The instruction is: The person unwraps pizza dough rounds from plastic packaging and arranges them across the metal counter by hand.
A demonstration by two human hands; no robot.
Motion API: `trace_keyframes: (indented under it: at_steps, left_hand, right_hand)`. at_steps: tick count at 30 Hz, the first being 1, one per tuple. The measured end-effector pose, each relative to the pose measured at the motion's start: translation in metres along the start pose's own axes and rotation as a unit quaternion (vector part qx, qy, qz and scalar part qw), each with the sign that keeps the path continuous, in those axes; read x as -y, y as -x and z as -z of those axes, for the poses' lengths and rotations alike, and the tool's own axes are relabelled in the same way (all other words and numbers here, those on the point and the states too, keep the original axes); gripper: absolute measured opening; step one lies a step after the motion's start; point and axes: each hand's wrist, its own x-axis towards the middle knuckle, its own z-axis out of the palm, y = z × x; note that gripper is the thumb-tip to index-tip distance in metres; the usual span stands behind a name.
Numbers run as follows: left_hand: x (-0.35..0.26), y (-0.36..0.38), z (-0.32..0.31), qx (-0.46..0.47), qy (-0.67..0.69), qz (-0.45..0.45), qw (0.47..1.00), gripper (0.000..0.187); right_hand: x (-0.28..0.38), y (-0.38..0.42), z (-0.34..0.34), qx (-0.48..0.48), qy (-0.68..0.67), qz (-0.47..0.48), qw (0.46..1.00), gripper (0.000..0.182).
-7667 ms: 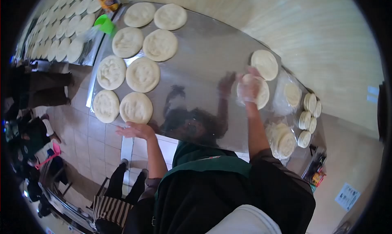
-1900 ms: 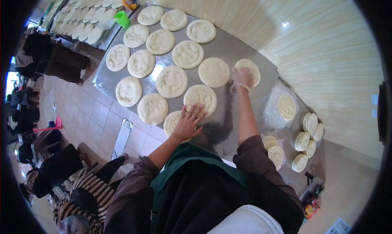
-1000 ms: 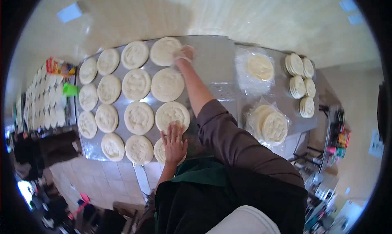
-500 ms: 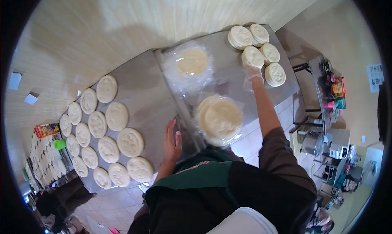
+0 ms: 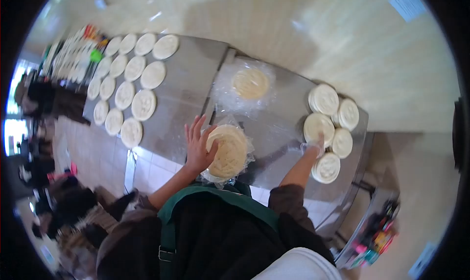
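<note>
My left hand (image 5: 198,144), bare with fingers spread, is at the left edge of a stack of dough rounds (image 5: 228,153) on plastic film near the table's front edge. At the right, my right hand (image 5: 316,142), in a clear plastic glove, reaches onto a stack of pale dough rounds (image 5: 318,127); whether its fingers grip is too blurred to tell. Other dough stacks (image 5: 341,143) stand around that one. Behind my left hand, a yellowish round (image 5: 250,83) lies on crumpled clear film (image 5: 223,91).
Rows of single dough rounds (image 5: 143,105) lie on the left metal table (image 5: 188,74). A side table (image 5: 367,231) with colourful packages is at lower right. People in dark clothes (image 5: 63,101) are at the far left. A pale wall runs behind the tables.
The view has turned and shifted. My left hand has moved from the bare left table to the stack on film, fingers spreading. My right hand remains at the right-hand stacks.
</note>
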Motion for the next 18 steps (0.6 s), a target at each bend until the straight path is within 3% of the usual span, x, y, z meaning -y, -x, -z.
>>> trace_keyframes:
  at_steps: [1,3,5,6,8,10,13,14,15,17,18]
  left_hand:
    - [-0.001,-0.001,-0.001,-0.009,0.022,0.008,1.000,0.043]
    - [-0.002,-0.003,-0.006,-0.021,0.068,0.013,0.997,0.043]
    - [-0.007,-0.007,-0.010,-0.033,0.125,0.018,0.991,0.044]
    - [-0.013,-0.008,-0.006,-0.028,0.169,0.029,0.985,0.045]
    - [-0.018,-0.012,0.005,-0.029,0.253,0.059,0.965,0.047]
    - [-0.015,-0.012,0.021,-0.038,0.334,0.101,0.936,0.048]
    - [0.015,0.000,0.036,-0.104,0.592,0.229,0.766,0.059]
    - [0.037,0.007,0.038,-0.126,0.632,0.225,0.731,0.057]
    - [0.059,0.020,0.034,-0.166,0.593,0.269,0.741,0.056]
    - [0.099,0.050,0.032,-0.235,0.509,0.357,0.747,0.054]
    - [0.109,0.058,0.045,-0.262,0.487,0.397,0.733,0.046]
  right_hand:
    - [0.000,0.002,0.006,-0.012,0.032,0.026,0.999,0.052]
    - [0.001,-0.005,0.017,-0.010,0.237,0.141,0.961,0.064]
    - [0.044,0.059,0.021,0.036,0.382,0.251,0.889,0.069]
    - [0.056,0.093,0.017,0.172,0.273,0.249,0.913,0.069]
    - [0.067,0.161,0.012,0.421,0.036,0.204,0.883,0.071]
    - [0.067,0.223,0.000,0.545,0.069,0.134,0.825,0.072]
    - [0.056,0.354,-0.032,0.703,0.139,0.020,0.698,0.073]
    - [0.031,0.379,-0.042,0.742,0.168,0.032,0.648,0.073]
    - [0.004,0.401,-0.053,0.779,0.193,0.046,0.595,0.072]
    - [-0.040,0.448,-0.061,0.783,0.274,-0.023,0.558,0.065]
    - [-0.071,0.458,-0.070,0.776,0.331,-0.007,0.537,0.062]
